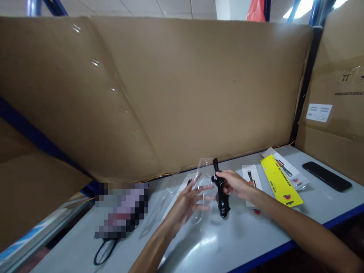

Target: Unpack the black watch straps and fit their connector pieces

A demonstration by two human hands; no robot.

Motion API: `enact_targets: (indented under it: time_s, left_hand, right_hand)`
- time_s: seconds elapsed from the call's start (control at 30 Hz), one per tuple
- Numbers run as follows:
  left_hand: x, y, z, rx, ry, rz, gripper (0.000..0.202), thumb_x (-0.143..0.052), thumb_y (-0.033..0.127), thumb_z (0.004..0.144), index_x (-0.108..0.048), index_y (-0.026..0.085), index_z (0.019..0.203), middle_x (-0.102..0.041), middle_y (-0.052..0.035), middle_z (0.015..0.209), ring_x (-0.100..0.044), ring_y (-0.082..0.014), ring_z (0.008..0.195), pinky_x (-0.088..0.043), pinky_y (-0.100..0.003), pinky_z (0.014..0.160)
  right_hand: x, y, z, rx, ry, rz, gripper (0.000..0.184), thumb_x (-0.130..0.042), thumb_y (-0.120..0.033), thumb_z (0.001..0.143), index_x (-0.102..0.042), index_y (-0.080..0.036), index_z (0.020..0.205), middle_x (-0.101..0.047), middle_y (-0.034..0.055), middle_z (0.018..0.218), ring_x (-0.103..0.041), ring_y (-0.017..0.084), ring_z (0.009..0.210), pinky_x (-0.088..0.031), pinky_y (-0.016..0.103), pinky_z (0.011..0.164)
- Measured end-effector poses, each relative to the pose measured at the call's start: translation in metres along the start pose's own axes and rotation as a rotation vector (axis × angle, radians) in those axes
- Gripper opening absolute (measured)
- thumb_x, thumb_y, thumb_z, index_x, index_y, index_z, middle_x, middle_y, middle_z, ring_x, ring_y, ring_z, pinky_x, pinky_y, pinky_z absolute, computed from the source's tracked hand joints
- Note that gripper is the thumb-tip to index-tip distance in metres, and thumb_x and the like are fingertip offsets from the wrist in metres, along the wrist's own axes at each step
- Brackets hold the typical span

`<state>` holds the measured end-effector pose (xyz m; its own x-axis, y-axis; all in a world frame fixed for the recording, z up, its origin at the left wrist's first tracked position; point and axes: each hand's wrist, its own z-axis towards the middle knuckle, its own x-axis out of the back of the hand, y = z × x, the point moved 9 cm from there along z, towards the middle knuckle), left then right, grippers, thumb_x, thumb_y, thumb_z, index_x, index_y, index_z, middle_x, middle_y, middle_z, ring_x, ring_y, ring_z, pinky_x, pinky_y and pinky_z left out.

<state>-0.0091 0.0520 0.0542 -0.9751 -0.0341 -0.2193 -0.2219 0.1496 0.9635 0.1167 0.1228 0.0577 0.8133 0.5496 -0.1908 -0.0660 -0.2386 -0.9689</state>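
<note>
My right hand [234, 184] grips a black handled tool [220, 189] and holds it upright just above the grey table [241, 235]. My left hand [189, 203] has its fingers spread against a clear plastic blister shell [203, 178], which stands right beside the tool. More clear plastic lies flat below my left forearm.
Printed backing cards lie to the right: a white one [250, 176], a yellow one [280, 182] and another white one [287, 167]. A black phone [327, 176] rests at the far right. Cardboard boxes wall the back and sides. A black cord loop [105, 252] lies at left.
</note>
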Motion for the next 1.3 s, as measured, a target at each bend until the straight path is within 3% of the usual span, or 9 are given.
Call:
enact_targets:
  time_s: [0.17,0.3,0.53,0.67,0.77,0.9,1.03,1.1,1.3]
  left_hand:
    - [0.061,0.015,0.013,-0.074,0.263,0.389,0.068,-0.06,0.03,0.086,-0.034,0.017,0.148,-0.072,-0.0057,0.084,-0.059,-0.0117,0.041,-0.049,-0.024,0.042]
    - [0.09,0.018,0.021,-0.06,0.423,0.637,0.058,-0.055,0.025,0.087,-0.038,0.012,0.141,-0.064,0.002,0.063,-0.054,-0.013,0.033,-0.043,-0.022,0.035]
    - [0.106,0.016,0.039,0.011,0.442,1.123,0.054,-0.047,0.024,0.091,-0.04,0.011,0.142,-0.066,0.0001,0.063,-0.063,-0.0154,0.049,-0.048,-0.023,0.05]
    - [0.098,0.027,0.04,0.008,0.469,1.449,0.053,-0.048,0.03,0.091,-0.045,0.015,0.141,-0.072,-0.0077,0.079,-0.069,-0.0232,0.078,-0.05,-0.03,0.069]
    - [0.07,0.055,0.02,-0.102,0.644,1.673,0.059,-0.045,0.04,0.094,-0.039,0.015,0.147,-0.066,-0.021,0.116,-0.063,-0.0337,0.106,-0.05,-0.042,0.081]
    - [-0.018,0.071,-0.01,-0.401,0.622,1.74,0.054,-0.045,0.035,0.095,-0.043,0.012,0.144,-0.057,-0.0228,0.13,-0.057,-0.0328,0.118,-0.047,-0.043,0.093]
    - [-0.124,0.021,-0.021,-0.403,0.101,1.736,0.041,-0.046,0.031,0.096,-0.056,0.02,0.134,-0.068,-0.0135,0.114,-0.064,-0.0264,0.104,-0.049,-0.038,0.089]
    - [-0.163,-0.007,-0.025,-0.362,-0.05,1.787,0.042,-0.051,0.035,0.094,-0.058,0.021,0.133,-0.069,-0.0142,0.112,-0.064,-0.0288,0.104,-0.05,-0.04,0.087]
    - [-0.207,-0.039,-0.005,-0.242,0.005,1.896,0.086,-0.056,0.061,0.086,-0.037,0.009,0.151,-0.066,-0.0269,0.112,-0.066,-0.0362,0.102,-0.051,-0.042,0.081]
  right_hand:
    - [0.05,-0.013,0.008,0.028,0.097,0.005,0.025,-0.059,-0.033,0.089,-0.054,-0.017,0.07,-0.051,-0.0046,0.053,-0.04,0.006,0.037,-0.021,0.02,0.034]
    - [0.082,-0.013,0.016,0.067,0.154,-0.031,0.023,-0.058,-0.029,0.088,-0.054,-0.015,0.069,-0.051,-0.0044,0.053,-0.039,0.005,0.036,-0.019,0.02,0.034]
    - [0.093,-0.014,0.019,0.153,0.242,0.05,0.022,-0.06,-0.027,0.086,-0.053,-0.017,0.069,-0.048,-0.0054,0.049,-0.038,0.006,0.034,-0.019,0.019,0.033]
    - [0.093,-0.029,0.013,0.248,0.286,0.075,0.022,-0.058,-0.025,0.085,-0.051,-0.017,0.066,-0.045,-0.0067,0.047,-0.036,0.005,0.033,-0.019,0.018,0.032]
    - [0.104,-0.039,0.009,0.299,0.368,0.141,0.019,-0.055,-0.022,0.084,-0.051,-0.017,0.066,-0.043,-0.0076,0.048,-0.035,0.004,0.031,-0.017,0.018,0.031]
    - [0.123,-0.049,0.004,0.391,0.488,0.222,0.016,-0.056,-0.022,0.083,-0.05,-0.018,0.068,-0.044,-0.0075,0.05,-0.035,0.004,0.032,-0.018,0.018,0.031]
    - [0.14,-0.048,0.001,0.404,0.589,0.283,0.016,-0.055,-0.021,0.083,-0.049,-0.019,0.069,-0.043,-0.0079,0.049,-0.036,0.005,0.032,-0.018,0.017,0.031]
    - [0.145,-0.046,0.001,0.396,0.609,0.316,0.016,-0.055,-0.02,0.082,-0.047,-0.019,0.068,-0.043,-0.008,0.049,-0.036,0.005,0.033,-0.019,0.017,0.031]
    - [0.152,-0.045,0.002,0.399,0.618,0.371,0.018,-0.058,-0.023,0.08,-0.045,-0.02,0.068,-0.043,-0.0079,0.049,-0.035,0.005,0.033,-0.019,0.018,0.031]
